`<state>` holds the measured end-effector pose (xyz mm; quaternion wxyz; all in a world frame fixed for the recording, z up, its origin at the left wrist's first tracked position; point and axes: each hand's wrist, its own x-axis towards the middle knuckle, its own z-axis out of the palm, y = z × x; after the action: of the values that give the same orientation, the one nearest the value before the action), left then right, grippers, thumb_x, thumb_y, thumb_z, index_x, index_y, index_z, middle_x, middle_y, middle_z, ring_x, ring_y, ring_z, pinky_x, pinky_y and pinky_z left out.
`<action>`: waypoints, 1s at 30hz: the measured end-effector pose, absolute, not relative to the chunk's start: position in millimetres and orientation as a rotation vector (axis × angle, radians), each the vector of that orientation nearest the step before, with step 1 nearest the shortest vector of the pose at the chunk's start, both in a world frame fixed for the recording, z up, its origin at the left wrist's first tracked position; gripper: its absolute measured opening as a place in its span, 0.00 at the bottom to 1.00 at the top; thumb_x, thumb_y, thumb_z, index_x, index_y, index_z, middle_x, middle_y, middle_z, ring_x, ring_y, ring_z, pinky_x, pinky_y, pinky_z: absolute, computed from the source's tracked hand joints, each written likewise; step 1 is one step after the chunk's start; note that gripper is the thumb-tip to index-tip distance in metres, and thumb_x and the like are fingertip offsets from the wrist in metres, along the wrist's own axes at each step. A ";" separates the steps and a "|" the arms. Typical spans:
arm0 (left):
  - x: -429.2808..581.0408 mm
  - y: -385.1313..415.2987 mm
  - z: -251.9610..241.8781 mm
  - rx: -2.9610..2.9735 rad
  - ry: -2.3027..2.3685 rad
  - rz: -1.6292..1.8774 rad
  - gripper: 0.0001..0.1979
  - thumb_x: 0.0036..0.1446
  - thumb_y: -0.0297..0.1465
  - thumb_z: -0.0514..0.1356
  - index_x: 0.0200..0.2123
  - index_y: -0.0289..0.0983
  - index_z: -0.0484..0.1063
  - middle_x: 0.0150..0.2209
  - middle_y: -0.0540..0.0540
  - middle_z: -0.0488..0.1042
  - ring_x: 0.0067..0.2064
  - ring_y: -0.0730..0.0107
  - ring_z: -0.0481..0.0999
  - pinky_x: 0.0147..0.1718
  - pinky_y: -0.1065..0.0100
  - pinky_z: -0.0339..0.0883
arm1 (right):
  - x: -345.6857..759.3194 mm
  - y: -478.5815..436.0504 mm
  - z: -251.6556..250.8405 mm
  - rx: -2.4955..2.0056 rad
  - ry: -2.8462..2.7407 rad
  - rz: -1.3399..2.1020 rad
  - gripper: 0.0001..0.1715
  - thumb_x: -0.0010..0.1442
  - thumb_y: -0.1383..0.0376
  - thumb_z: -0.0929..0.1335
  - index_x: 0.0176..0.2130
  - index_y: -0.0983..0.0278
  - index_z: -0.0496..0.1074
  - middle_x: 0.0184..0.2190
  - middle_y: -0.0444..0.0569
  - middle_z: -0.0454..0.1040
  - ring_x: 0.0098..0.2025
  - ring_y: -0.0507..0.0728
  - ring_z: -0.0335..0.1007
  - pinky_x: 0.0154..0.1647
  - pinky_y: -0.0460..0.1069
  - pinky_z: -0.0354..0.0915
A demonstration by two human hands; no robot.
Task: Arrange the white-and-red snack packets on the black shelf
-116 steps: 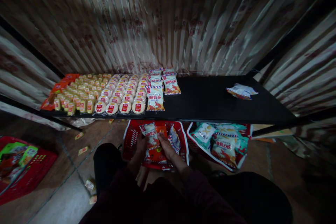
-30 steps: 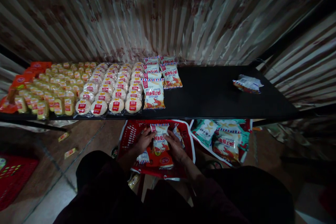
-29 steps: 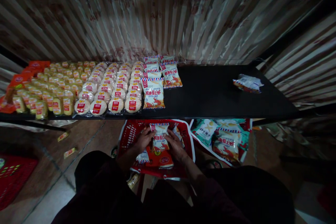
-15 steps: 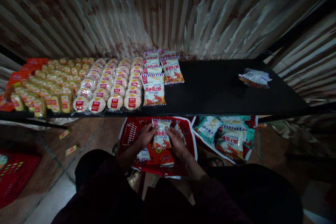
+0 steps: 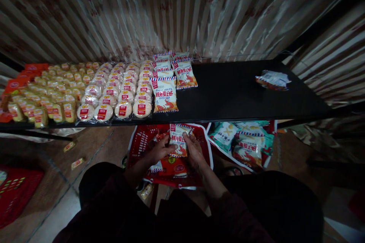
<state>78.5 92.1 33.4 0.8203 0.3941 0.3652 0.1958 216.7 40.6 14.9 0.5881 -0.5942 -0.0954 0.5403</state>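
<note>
Over the red basket (image 5: 209,146), a white snack bag (image 5: 178,140) with a striped edge and red-orange print is held between my two hands. My right hand (image 5: 194,150) grips its right side, thumb on the front. At the lower left of the bag, my left hand (image 5: 161,151) has its thumb across the front and its other fingers partly hidden. Beneath the hands, an orange package (image 5: 173,169) and other packets lie in the basket. On the black shelf (image 5: 222,95) above stand similar snack bags (image 5: 164,97) in two columns.
Rows of round rice crackers (image 5: 122,110) and small yellow packets (image 5: 57,110) fill the shelf's left part. A crumpled bag (image 5: 273,79) lies at its right. Another basket with green and white bags (image 5: 246,148) is at right; a red basket (image 5: 19,193) is at left.
The held bag has shifted slightly right and up and turned a little. My left hand has slid lower along its left side, its thumb now stretched across the front.
</note>
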 end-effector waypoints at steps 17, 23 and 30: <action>70.5 78.6 19.2 0.731 0.787 0.477 0.26 0.42 0.39 0.70 0.44 0.35 0.72 0.41 0.42 0.78 0.46 0.57 0.76 0.48 0.57 0.66 | 211.8 14.5 39.5 -1.246 -0.216 1.504 0.33 0.41 0.59 0.77 0.48 0.55 0.70 0.38 0.45 0.80 0.40 0.61 0.77 0.36 0.54 0.72; 73.6 77.6 18.4 0.711 0.768 0.490 0.29 0.42 0.41 0.70 0.47 0.36 0.71 0.39 0.43 0.78 0.44 0.59 0.76 0.48 0.57 0.67 | 213.2 7.0 35.3 -1.181 -0.198 1.537 0.43 0.37 0.64 0.78 0.53 0.55 0.67 0.37 0.44 0.80 0.40 0.61 0.77 0.39 0.55 0.72; 73.9 80.2 14.6 0.748 0.822 0.466 0.25 0.45 0.44 0.68 0.43 0.37 0.72 0.40 0.43 0.78 0.44 0.59 0.76 0.46 0.59 0.67 | 213.1 11.5 37.4 -1.230 -0.213 1.455 0.44 0.37 0.63 0.78 0.54 0.55 0.67 0.37 0.44 0.80 0.40 0.61 0.77 0.38 0.54 0.72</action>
<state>73.9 80.2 14.6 0.8239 0.3517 0.3868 0.2190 213.1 11.5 37.4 0.5745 -0.5252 -0.0911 0.6212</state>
